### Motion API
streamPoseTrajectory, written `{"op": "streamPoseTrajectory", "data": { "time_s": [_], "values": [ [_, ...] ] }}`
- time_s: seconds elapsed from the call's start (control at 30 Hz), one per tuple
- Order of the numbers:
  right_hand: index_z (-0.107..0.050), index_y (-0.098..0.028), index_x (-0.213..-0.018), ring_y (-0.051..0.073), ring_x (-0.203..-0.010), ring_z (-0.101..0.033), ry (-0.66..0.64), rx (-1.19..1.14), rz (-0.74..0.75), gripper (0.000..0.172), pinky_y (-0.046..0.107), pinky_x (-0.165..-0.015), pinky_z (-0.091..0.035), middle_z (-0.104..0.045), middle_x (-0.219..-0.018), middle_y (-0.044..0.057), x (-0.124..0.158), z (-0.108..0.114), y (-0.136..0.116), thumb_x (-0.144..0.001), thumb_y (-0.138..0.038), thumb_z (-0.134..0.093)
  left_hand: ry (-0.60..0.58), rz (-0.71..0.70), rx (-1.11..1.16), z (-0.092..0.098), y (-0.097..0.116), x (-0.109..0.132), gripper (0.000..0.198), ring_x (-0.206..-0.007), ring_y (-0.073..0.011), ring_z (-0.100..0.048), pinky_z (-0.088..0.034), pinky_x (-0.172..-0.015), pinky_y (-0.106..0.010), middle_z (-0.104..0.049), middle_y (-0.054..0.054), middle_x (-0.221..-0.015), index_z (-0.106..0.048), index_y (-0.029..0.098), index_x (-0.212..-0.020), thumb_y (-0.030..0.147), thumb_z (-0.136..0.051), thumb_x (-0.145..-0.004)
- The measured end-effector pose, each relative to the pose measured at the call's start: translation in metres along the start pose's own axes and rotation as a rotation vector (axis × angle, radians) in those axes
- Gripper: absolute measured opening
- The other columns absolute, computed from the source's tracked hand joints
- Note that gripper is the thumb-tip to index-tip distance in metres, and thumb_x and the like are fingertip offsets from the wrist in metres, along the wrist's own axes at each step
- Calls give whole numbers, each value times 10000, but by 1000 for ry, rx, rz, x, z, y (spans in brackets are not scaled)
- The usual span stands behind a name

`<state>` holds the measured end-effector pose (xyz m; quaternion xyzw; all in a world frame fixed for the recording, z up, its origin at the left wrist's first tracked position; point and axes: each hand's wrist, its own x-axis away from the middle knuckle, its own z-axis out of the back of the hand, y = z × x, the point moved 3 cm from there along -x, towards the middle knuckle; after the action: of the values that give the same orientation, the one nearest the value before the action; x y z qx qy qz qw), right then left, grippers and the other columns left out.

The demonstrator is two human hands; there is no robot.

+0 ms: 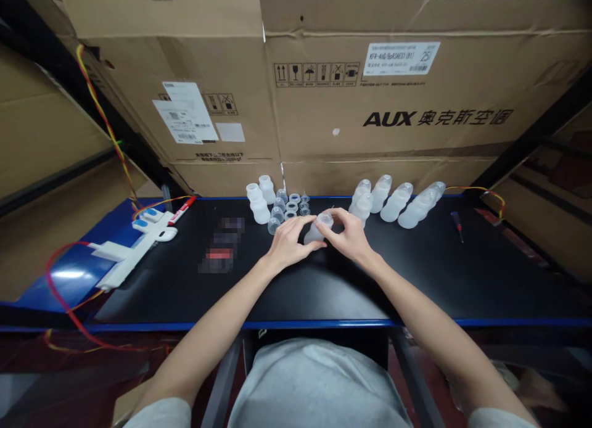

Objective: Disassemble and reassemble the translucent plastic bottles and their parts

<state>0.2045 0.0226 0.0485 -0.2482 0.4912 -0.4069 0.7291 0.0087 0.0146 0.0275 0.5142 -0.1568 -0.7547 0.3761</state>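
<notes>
A translucent white baby bottle (314,234) stands between my hands over the middle of the black table. My left hand (290,240) is closed around its left side, thumb low at the front. At the neck, the fingers of my right hand (348,235) grip the bottle's top (325,219) from the right. Just beyond my left hand are clear dome caps (276,217), white collar rings (291,211) and small nipples (304,205). Two open bottles (259,211) stand left of these. Several bottles with dome caps (396,203) are lined up behind and right of my right hand.
A white power strip (134,255) with cords lies at the left, a red marker (182,210) by its far end. On the right lies a small screwdriver (457,226). Printed cardboard (319,126) walls off the back. A blurred patch (221,246) covers something left of my hands.
</notes>
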Motion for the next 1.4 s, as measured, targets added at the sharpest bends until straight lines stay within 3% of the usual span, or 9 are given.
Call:
{"op": "streamPoseTrajectory", "data": {
  "time_s": [0.07,0.17,0.3,0.4,0.53,0.67,0.8,1.13,1.4],
  "values": [
    [-740,-210,-1143,280,-980,-758,2,-3,-12,394,450,-935,-627,-797,-1119,117,0,-1,2,-956,-556,-750,30,-48,-171,15,1,-6,322,-941,-294,-794,-592,-954,-440,-837,-75,-964,-809,254,-979,523,-904,-829],
    [-743,-206,-1176,285,-978,-750,-15,26,-4,414,449,-900,-631,-785,-1161,133,-1,-1,5,-946,-549,-769,95,86,-424,44,-8,-13,302,-680,-258,-729,-541,-789,-385,-711,-38,-636,-791,248,-806,522,-776,-932],
    [-706,-215,-1312,302,-1083,-737,-106,26,14,487,458,-935,-625,-750,-1279,145,0,-5,11,-962,-548,-769,-33,353,-744,70,-26,-16,370,-767,-370,-761,-505,-788,-423,-739,-90,-696,-825,235,-1001,581,-801,-873],
    [-551,-233,-1538,319,-1199,-722,-239,21,11,708,487,-1039,-594,-690,-1442,153,2,-10,17,-943,-521,-804,-168,434,-821,75,-36,-16,382,-820,-413,-765,-508,-808,-446,-765,-123,-758,-822,224,-1003,536,-876,-790],
    [-337,-241,-1656,303,-1135,-753,-359,0,-28,886,475,-1029,-591,-701,-1413,152,6,-14,25,-944,-476,-810,-54,332,-614,71,-30,-18,290,-774,-302,-733,-525,-773,-390,-751,-61,-775,-808,250,-964,465,-892,-789],
    [-430,-215,-1503,309,-994,-751,-326,96,-65,812,445,-891,-593,-757,-1215,130,5,-12,27,-898,-553,-853,181,240,-48,64,-20,-21,344,-881,-228,-746,-577,-706,-322,-798,-72,-1049,-777,233,-1015,518,-858,-840],
    [-567,-254,-1430,352,-1082,-715,-269,289,47,677,484,-966,-559,-754,-1218,132,2,-8,19,-911,-595,-837,235,307,409,54,-25,-22,466,-909,-232,-792,-653,-687,-332,-820,-88,-1083,-704,212,-1069,574,-871,-829],
    [-573,-287,-1540,359,-1110,-724,-212,307,123,714,491,-965,-584,-724,-1292,130,4,-8,12,-943,-604,-803,51,352,548,36,-29,-15,491,-846,-221,-807,-687,-726,-337,-833,-94,-1009,-694,188,-1060,500,-947,-777],
    [-697,-241,-1266,343,-1087,-753,-133,204,77,577,472,-971,-576,-791,-1224,125,5,-5,16,-854,-599,-884,50,350,587,23,-39,-11,550,-846,-223,-821,-691,-763,-345,-837,-92,-982,-695,185,-1047,539,-974,-732]
  ]
}}
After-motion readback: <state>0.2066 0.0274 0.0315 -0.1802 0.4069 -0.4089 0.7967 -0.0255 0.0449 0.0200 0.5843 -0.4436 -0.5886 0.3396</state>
